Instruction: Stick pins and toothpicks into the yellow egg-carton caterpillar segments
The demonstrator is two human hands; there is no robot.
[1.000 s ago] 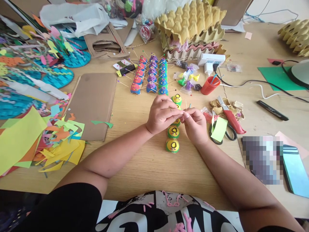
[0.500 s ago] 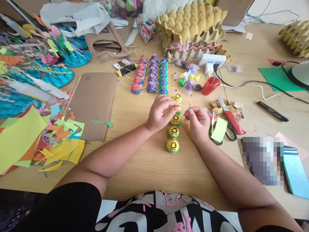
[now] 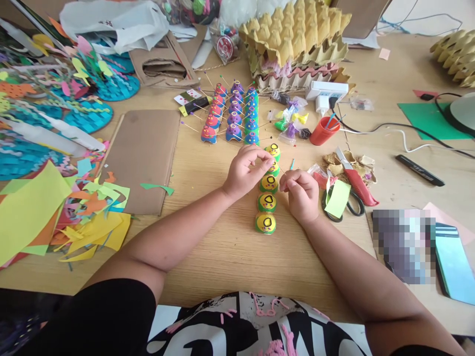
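My left hand (image 3: 245, 170) is closed in a pinch above the far end of a row of yellow-and-green domed pieces. Just to the right, my right hand (image 3: 302, 194) is closed too, thumb against curled fingers. A thin pale stick (image 3: 281, 171) spans the small gap between both sets of fingertips; its ends are hidden. The nearest domed piece (image 3: 265, 223) has a dark ring on top and small coloured dots. On the table beyond my right hand lies a short blue stick (image 3: 292, 163).
Rows of red, purple and blue cup figures (image 3: 233, 118) with pin-like sticks stand beyond. To the right are an orange-red cup (image 3: 324, 130), a red-handled knife (image 3: 359, 184) and scissors (image 3: 356, 203). Stacked egg trays (image 3: 293, 39) are behind; paper scraps (image 3: 100, 232) and cardboard (image 3: 143, 158) lie left.
My right hand has moved slightly left and down, closer to my left hand. The thin stick now shows between them. My left hand has barely shifted.
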